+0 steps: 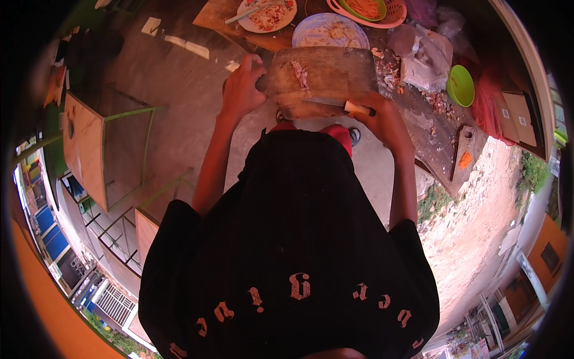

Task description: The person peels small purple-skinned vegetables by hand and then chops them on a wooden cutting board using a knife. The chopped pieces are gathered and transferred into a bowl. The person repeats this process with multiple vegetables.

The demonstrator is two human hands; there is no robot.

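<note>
A worn wooden cutting board (329, 72) lies before me, between my hands. My left hand (244, 87) curls around its left edge, with the thumb and fingers on either side of the corner. On the board is a short strip of chopped pinkish food (299, 75); I cannot tell what it is. My right hand (383, 119) is at the near right corner, shut on a knife (358, 107) with a light handle. Its blade lies flat across the board, pointing left. Directly behind the board stands a large pale plate (332, 29) with food residue on it.
On the wooden table (419, 119) are a floral plate (269, 18) of chopped food, a pink colander (397, 15), plastic bags (426, 58), a green bowl (460, 85), scattered peelings and a small board (464, 148) with orange shreds. A tiled-top table (85, 146) stands left.
</note>
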